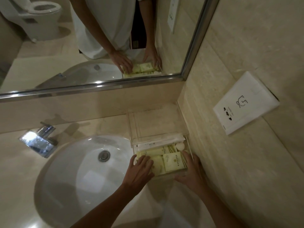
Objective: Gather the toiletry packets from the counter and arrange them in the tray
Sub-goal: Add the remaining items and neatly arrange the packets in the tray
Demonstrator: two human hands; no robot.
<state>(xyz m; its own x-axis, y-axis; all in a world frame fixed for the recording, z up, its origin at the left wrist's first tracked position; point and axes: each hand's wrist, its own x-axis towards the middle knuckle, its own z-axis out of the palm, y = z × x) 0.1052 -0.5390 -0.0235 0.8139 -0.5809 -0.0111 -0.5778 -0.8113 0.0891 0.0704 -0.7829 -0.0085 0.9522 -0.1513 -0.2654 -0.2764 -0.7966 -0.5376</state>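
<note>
Left hand (142,168): lay flat with fingers spread over the pale yellow toiletry packets (174,162) at the tray's left side.
Right hand (190,171): curled round the near right corner of the clear tray (189,134), thumb along its front edge.
Packets: inside the tray, side by side, a small round white item (179,146) behind them.
Tray: on the counter (164,203), between the sink (85,175) and the wall.

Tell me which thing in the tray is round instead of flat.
The small white round piece in the tray's far right corner. Everything else there is a flat rectangular packet.
</note>
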